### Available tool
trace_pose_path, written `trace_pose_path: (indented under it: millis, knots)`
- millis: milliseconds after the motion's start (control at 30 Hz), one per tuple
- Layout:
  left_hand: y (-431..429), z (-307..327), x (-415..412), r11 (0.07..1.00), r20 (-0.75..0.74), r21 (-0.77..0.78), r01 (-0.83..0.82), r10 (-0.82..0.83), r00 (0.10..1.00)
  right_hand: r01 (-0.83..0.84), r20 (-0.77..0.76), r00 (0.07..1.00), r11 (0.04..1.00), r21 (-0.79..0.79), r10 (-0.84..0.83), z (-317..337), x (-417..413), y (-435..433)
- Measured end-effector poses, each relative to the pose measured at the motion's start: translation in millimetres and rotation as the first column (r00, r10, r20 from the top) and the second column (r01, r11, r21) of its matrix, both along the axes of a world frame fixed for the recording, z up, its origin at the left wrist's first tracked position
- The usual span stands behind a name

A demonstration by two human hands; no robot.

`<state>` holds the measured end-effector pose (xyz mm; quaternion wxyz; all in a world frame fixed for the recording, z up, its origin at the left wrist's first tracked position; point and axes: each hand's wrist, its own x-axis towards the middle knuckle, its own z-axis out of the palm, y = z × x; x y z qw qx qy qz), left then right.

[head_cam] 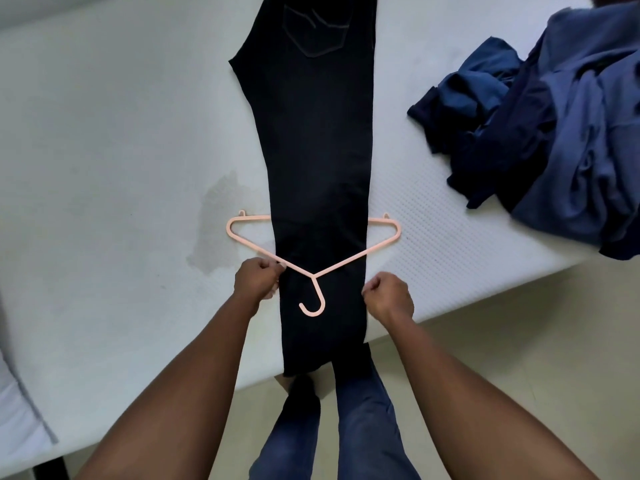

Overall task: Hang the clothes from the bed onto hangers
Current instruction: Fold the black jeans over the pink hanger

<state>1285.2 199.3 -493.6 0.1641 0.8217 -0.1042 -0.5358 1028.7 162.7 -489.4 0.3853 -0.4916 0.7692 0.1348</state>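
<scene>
— How do the black jeans (318, 150) lie?
— Flat on the bed (121, 133), long axis straight away from the hands, pocket end far. The pink hanger (313, 274) crosses them, hook toward the person.
— The hands?
— Apart. The left hand (256, 278) and right hand (389, 296) each pinch a jeans edge. Blue clothes (554, 133) are piled beyond the right one.

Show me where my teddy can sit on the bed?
Left of the black jeans the mattress is bare, save a grey stain. A narrower strip lies between jeans and the blue clothes pile. Crowded: the near edge, with hanger, left hand and right hand.
</scene>
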Motion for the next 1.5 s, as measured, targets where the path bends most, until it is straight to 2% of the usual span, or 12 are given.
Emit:
trace_pose_path:
  millis: [133, 267, 433, 533, 600, 700, 767, 833, 933, 1100, 1300, 1500]
  knots:
    - [11.4, -0.4, -11.7, 0.995, 0.092, 0.025, 0.091, -0.093, 0.991, 0.011, -0.046, 0.999, 1.000, 0.027, -0.010, 1.3, -10.1, 23.7]
    - [12.8, 0.4, -15.4, 0.985, 0.173, 0.058, 0.165, -0.173, 0.970, 0.158, 0.081, 0.984, 0.987, -0.021, -0.156, 3.0, -7.0, 27.4]
    - [13.7, 1.0, -18.6, 0.919, 0.217, 0.158, 0.361, -0.389, 0.895, -0.032, -0.006, 0.999, 0.996, 0.080, 0.032, 2.2, -6.6, 25.9]
    - [18.7, 3.7, -20.5, 0.900, 0.211, 0.192, 0.392, -0.427, 0.879, -0.117, -0.089, 0.990, 0.989, -0.092, 0.109, 13.4, 3.4, 25.5]
    - [23.4, 7.8, -23.6, 0.893, 0.229, 0.191, 0.407, -0.444, 0.866, -0.148, 0.027, 0.987, 0.951, -0.272, 0.161, 19.3, 11.8, 27.8]
    - [30.1, 17.1, -31.7, 0.902, 0.284, 0.149, 0.405, -0.432, 0.856, -0.470, 0.254, 0.803, 0.835, -0.288, 0.539, 21.9, 25.8, 33.3]
    - [34.2, 21.3, -34.1, 0.898, 0.317, 0.125, 0.422, -0.439, 0.841, -0.717, 0.263, 0.634, 0.680, -0.154, 0.728, 20.9, 35.7, 37.9]
    - [39.8, 21.3, -31.7, 0.894, 0.316, 0.112, 0.434, -0.446, 0.837, -0.827, 0.203, 0.549, 0.561, -0.004, 0.811, 15.3, 43.9, 44.3]
    - [49.7, 22.1, -24.6, 0.892, 0.297, 0.109, 0.438, -0.450, 0.842, -0.827, 0.093, 0.562, 0.562, 0.028, 0.822, 13.7, 48.5, 52.9]
    - [65.1, 49.6, -8.6, 0.895, 0.312, 0.083, 0.439, -0.442, 0.841, -0.746, 0.042, 0.646, 0.643, -0.176, 0.762, 45.7, 45.7, 55.9]
    - [55.4, 126.6, 16.1, 0.906, 0.348, -0.014, 0.423, -0.392, 0.852, -0.598, -0.015, 0.747, 0.662, -0.452, 0.665, 133.4, 52.8, 19.3]
    - [11.6, 204.9, 47.6, 0.880, 0.474, -0.128, 0.457, -0.351, 0.808, -0.591, -0.079, 0.760, 0.635, -0.497, 0.645, 237.0, 76.8, -70.7]
